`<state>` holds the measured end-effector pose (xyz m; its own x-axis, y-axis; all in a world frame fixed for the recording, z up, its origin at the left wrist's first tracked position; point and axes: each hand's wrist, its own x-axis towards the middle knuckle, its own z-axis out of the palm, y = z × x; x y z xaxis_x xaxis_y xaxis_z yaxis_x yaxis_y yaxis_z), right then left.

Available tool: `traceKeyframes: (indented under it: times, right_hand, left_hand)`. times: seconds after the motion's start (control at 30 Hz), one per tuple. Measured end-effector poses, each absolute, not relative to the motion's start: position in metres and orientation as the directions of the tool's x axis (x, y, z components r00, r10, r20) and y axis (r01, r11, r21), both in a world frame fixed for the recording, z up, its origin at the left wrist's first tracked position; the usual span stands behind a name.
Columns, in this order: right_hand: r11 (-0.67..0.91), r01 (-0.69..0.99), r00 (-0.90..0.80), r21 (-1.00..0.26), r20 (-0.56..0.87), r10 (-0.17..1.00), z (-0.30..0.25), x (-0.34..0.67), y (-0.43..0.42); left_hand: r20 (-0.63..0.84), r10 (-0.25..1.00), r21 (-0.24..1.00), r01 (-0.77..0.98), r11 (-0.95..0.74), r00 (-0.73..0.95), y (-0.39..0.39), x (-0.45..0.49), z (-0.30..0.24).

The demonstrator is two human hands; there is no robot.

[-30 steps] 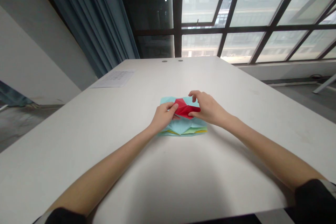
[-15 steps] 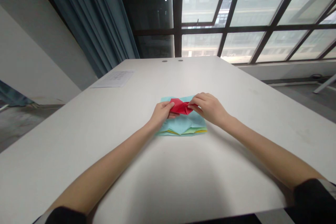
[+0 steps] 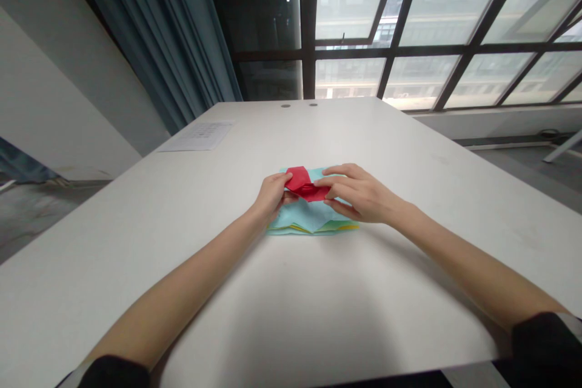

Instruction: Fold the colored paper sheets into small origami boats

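- Head view: table, white, its far edge towards the window, its near edge by the wearer.
- Red paper, one piece, folded and creased; left part a broad flap, right part narrower with an open fold. Position: over the middle of the table, well in from the left and right edges, above the blue paper; contact between the two cannot be told.
- Blue paper, light blue, folded, lying on the table; green and yellow layers show along the side facing the table's near edge.
- Left hand, closed on the left end of the red paper, thumb on top, fingers beneath.
- Right hand, fingers curved and parted, tips at the right end of the red paper, thumb below; whether they pinch it or only touch it cannot be told.
- Sheet, white, printed, flat along the table's left edge towards the far left corner; lines of print visible, too small to read.
- Discs, two, grey, set near the middle of the table's far edge: left disc, right disc.
- Curtain, blue, hanging beyond the far left corner.
- Sleeves, black, both arms, by the near edge.
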<state>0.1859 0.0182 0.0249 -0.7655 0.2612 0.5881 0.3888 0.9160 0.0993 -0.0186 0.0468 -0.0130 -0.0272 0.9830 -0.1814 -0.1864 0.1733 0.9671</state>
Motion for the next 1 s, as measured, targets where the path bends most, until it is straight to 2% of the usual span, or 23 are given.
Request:
traceKeyframes:
  times: [0.13,0.33,0.5,0.73,0.87,1.0]
  right_hand:
    - [0.909,0.410,-0.791,0.075,0.524,0.314,0.026,0.184,0.017]
    - [0.838,0.518,-0.693,-0.173,0.489,0.529,0.020,0.185,0.021]
    - [0.809,0.512,-0.637,-0.287,0.505,0.582,0.017,0.186,0.023]
    - [0.747,0.590,-0.632,-0.307,0.401,0.664,0.012,0.186,0.028]
    - [0.660,0.619,-0.527,-0.425,0.398,0.751,0.016,0.186,0.029]
    - [0.574,0.597,-0.443,-0.561,0.366,0.818,0.020,0.186,0.029]
  left_hand:
    - [-0.144,0.989,0.979,-0.151,0.138,-0.032,0.046,-0.017,-0.013]
    - [0.030,0.999,0.999,0.026,-0.031,0.042,0.038,-0.011,-0.014]
    - [0.131,0.982,0.985,0.095,-0.145,0.139,0.029,-0.008,-0.012]
    - [0.149,0.972,0.967,0.179,-0.182,0.184,0.023,-0.006,-0.006]
    - [0.180,0.943,0.947,0.209,-0.243,0.281,0.020,-0.004,-0.002]
    - [0.089,0.961,0.985,0.119,-0.124,0.263,0.020,-0.003,0.000]
